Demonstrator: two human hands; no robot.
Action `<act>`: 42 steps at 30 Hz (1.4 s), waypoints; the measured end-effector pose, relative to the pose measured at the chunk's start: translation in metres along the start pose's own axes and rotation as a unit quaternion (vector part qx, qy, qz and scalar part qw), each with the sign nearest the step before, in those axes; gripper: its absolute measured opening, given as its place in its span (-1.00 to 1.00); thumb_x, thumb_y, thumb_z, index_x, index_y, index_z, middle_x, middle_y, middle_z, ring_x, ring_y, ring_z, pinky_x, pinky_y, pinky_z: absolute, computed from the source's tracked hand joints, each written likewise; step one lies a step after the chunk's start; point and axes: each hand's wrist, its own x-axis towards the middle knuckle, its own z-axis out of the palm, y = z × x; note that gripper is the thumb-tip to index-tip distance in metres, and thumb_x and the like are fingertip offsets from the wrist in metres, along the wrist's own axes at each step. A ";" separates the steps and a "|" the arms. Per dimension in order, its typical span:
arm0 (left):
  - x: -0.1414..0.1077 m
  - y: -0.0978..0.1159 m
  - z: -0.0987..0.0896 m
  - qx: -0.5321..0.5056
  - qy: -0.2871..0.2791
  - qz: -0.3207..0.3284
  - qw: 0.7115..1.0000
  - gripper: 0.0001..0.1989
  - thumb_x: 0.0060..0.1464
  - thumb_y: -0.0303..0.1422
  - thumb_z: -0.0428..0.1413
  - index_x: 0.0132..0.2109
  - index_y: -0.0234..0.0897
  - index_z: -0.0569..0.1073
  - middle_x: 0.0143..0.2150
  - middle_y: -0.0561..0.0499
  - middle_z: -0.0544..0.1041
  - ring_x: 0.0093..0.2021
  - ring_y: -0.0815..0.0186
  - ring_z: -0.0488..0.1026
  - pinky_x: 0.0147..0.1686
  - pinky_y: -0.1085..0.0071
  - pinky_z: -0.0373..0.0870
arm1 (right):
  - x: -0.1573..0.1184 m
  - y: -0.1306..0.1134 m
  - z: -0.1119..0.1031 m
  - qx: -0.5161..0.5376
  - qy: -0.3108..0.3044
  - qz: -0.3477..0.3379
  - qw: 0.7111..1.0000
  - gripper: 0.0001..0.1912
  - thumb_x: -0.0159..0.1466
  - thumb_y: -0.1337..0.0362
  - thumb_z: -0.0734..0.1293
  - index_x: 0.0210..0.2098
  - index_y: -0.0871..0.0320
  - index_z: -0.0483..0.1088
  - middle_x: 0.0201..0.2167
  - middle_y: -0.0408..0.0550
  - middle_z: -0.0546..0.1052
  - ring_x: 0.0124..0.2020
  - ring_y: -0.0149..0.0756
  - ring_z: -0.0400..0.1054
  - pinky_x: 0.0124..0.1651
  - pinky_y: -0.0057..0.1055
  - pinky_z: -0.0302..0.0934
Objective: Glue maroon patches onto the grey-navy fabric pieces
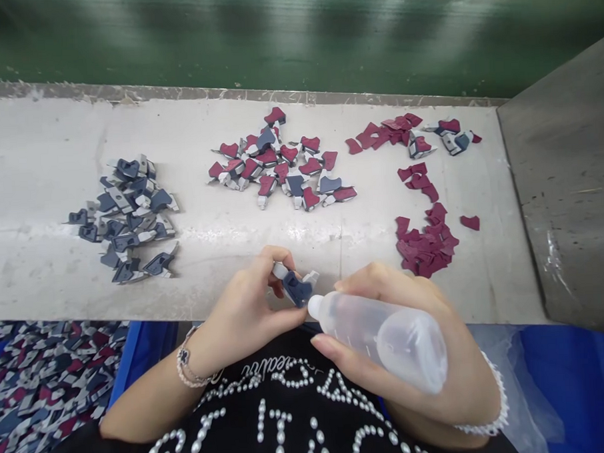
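Note:
Near the table's front edge, my left hand point(255, 298) pinches a small dark blue and grey part point(295, 287), its recessed face turned up. My right hand point(387, 336) is wrapped around a translucent squeeze bottle point(381, 336), which is tipped sideways. The bottle's white tip meets or nearly meets the part's lower right edge; I cannot tell whether they touch. Blue and grey parts point(131, 220) lie heaped at the left. In the middle is a group of parts, most with maroon tops point(266, 158). Loose maroon pieces point(427, 244) lie at the right.
The white table point(187, 124) ends at a green wall point(274, 41) behind and a metal panel point(575, 188) at the right. A blue bin point(142, 354) full of parts is below left. Another blue bin point(579, 388) and clear plastic sheeting point(527, 397) are below right.

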 end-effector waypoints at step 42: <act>0.000 0.002 0.001 0.041 0.014 0.026 0.999 -0.63 0.08 -0.34 0.27 -0.10 -0.14 0.23 -0.29 0.09 0.50 -0.38 0.37 0.49 -0.44 0.51 0.44 | 0.002 -0.001 -0.011 -0.005 0.021 0.014 1.000 -0.79 0.25 0.22 0.43 -0.30 0.06 0.29 -0.56 -0.25 0.44 -0.64 -0.39 0.32 -0.63 -0.40 0.21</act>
